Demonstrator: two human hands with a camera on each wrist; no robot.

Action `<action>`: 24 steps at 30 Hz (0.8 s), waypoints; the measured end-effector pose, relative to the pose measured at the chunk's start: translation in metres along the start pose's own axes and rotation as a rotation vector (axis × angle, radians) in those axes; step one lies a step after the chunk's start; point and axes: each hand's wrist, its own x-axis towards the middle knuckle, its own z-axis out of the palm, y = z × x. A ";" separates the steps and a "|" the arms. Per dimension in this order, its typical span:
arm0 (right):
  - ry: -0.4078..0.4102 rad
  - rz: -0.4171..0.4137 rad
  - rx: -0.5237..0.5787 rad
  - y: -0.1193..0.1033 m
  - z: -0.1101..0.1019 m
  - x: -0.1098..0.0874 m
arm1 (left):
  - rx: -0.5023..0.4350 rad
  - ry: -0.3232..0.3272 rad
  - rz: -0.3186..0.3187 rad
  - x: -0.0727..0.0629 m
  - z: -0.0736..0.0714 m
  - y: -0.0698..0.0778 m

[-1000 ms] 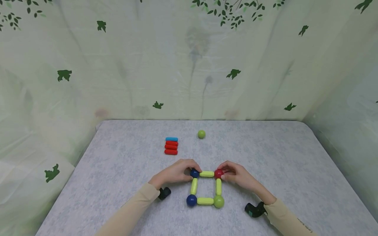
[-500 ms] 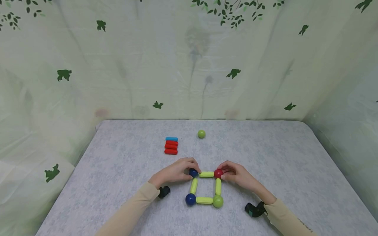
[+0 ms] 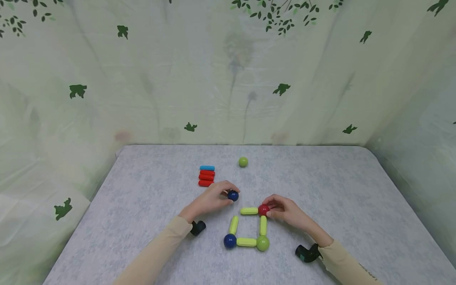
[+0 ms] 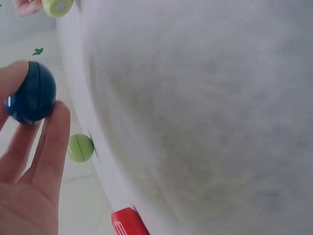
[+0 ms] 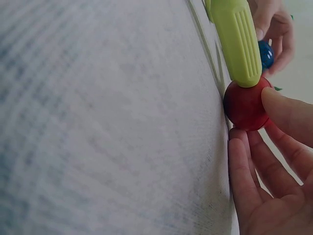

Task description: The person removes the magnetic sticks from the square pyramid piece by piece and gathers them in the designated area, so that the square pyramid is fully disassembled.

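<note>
One blue ball (image 3: 233,195) has come off the yellow sticks (image 3: 249,211), pinched in your left hand (image 3: 213,198) just beyond them! Your right hand (image 3: 285,211) keeps hold of the red ball (image 3: 263,209), its sticks still attached.

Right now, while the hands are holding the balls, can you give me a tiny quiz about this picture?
1. Count: how many red sticks lie in the row with the light-blue stick?
2. True or false: the right hand is holding a green ball.
3. Choose: which corner between the yellow-green sticks has no ball? A near left; B far left; C near right.

Key: 1. Three. 2. False; it holds the red ball. 3. B; the left hand holds a dark blue ball apart from the sticks.
</note>
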 end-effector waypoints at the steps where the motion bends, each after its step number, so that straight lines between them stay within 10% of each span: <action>1: 0.001 0.004 -0.002 -0.001 0.000 0.000 | -0.008 0.015 -0.001 0.002 0.000 -0.001; 24: 0.000 0.001 -0.009 -0.001 0.000 0.000 | 0.001 0.213 -0.148 0.058 -0.001 -0.018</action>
